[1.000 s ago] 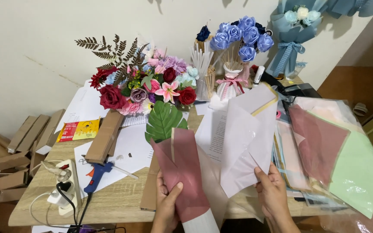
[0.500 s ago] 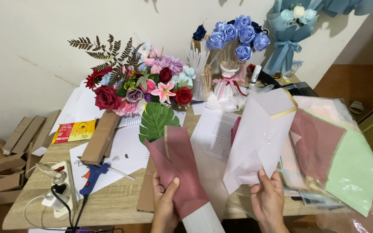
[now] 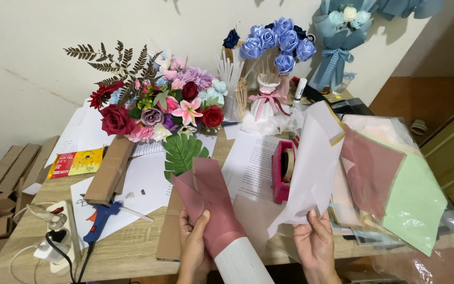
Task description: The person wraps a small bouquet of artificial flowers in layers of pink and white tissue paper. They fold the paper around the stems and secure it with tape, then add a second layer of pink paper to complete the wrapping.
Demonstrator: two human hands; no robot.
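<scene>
My left hand [image 3: 193, 243] grips a dusty-pink wrapping sheet [image 3: 210, 202] folded into a cone, with a white sheet [image 3: 243, 263] under its lower end. My right hand [image 3: 315, 246] holds up a translucent white sheet [image 3: 313, 163], lifted off a stack of coloured wrapping papers [image 3: 395, 189] at the right. A pink tape dispenser [image 3: 282, 171] shows between the two sheets. A green monstera leaf [image 3: 182, 152] lies just beyond the pink cone.
A mixed artificial flower arrangement [image 3: 156, 108] stands at the back. Blue paper roses [image 3: 277, 44] rise from a white vase [image 3: 266, 102]. A blue glue gun [image 3: 101, 221], power strip [image 3: 59, 231], cardboard pieces [image 3: 109, 171] and printed papers [image 3: 253, 163] lie on the wooden table [image 3: 122, 252].
My right hand has swung the white sheet up and to the right, uncovering the pink tape dispenser. My left hand keeps hold of the pink sheet.
</scene>
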